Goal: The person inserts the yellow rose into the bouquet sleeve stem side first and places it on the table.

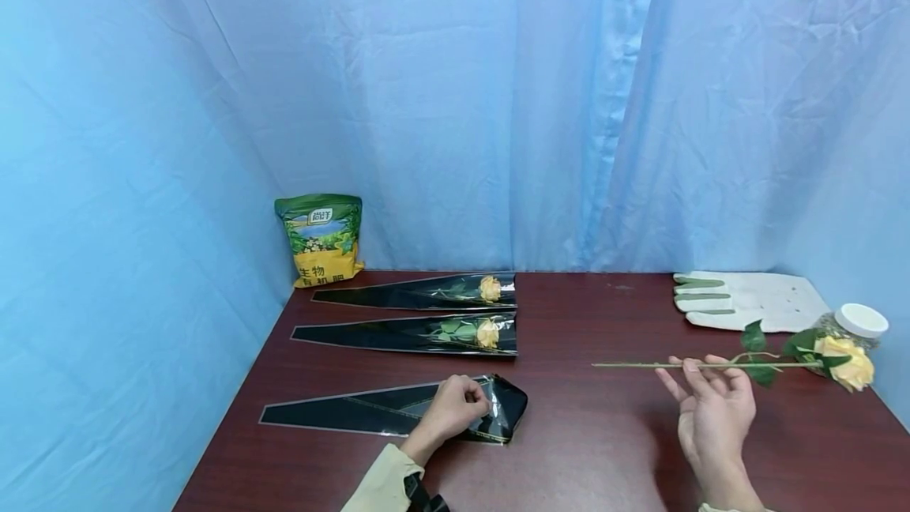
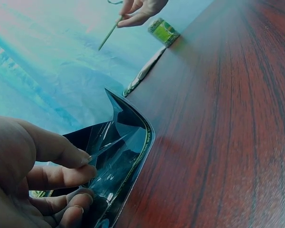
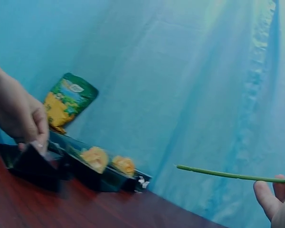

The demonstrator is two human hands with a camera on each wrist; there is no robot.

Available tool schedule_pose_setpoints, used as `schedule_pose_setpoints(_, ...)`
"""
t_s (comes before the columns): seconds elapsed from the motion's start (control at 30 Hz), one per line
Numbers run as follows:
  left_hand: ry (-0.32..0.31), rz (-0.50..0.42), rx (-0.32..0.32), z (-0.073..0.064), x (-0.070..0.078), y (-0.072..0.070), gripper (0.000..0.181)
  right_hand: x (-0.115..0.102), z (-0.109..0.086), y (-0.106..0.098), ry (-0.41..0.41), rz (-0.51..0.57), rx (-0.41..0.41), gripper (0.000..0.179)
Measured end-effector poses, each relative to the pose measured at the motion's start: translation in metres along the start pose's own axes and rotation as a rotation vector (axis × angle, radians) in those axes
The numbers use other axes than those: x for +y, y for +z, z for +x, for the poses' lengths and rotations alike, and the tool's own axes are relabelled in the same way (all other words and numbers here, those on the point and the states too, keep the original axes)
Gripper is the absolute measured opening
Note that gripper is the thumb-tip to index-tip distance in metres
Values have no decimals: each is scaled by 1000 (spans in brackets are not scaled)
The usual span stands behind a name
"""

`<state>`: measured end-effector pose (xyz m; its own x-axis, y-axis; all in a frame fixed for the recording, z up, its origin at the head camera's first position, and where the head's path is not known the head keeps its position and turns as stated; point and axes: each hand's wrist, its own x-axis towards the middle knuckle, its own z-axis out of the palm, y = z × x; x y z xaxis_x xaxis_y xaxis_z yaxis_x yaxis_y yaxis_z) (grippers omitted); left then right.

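My left hand [image 1: 455, 409] pinches the clear front film of a black flower sleeve [image 1: 341, 411], close to its wide right end. In the left wrist view the mouth of that sleeve [image 2: 133, 130] gapes, the film lifted off the black back. My right hand [image 1: 714, 417] holds a yellow rose [image 1: 853, 366] by its green stem [image 3: 213, 174], between thumb and fingers above the table. The stem lies nearly level, its cut end toward the left and the bloom on the far right. Green leaves [image 1: 755, 336] stick out near the bloom.
Behind the held sleeve lie two more black sleeves, a nearer one [image 1: 377, 336] and a farther one [image 1: 398, 295], each with a yellow rose inside. A fertilizer bag [image 1: 323, 239] stands back left. A white glove [image 1: 768, 303] and a white-lidded jar [image 1: 862, 321] are at right.
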<state>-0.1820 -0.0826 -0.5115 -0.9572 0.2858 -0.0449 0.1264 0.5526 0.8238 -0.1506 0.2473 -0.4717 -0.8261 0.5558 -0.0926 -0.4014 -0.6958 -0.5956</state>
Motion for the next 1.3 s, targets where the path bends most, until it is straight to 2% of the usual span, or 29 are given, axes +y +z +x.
schedule_pose_setpoints(0.17, -2, 0, 4, 0, 1, 0, 16, 12, -11, 6, -2, -91, -7, 24)
schedule_pose_setpoints(0.37, 13, 4, 22, -1, 3, 0, 18, 27, -22, 13, 11, -148, -33, 23)
schedule_pose_setpoints(0.7, 4, -21, 32, -2, 4, 0, 17, 54, -42, 19, 43, -220, -121, 23)
schedule_pose_setpoints(0.97, 22, -24, 66, -1, 3, 1, 14, 76, -51, 24, 19, -320, -168, 22)
schedule_pose_setpoints(1.3, -18, -90, 34, -3, 7, 1, 20, 100, -58, 29, -5, -394, -231, 22)
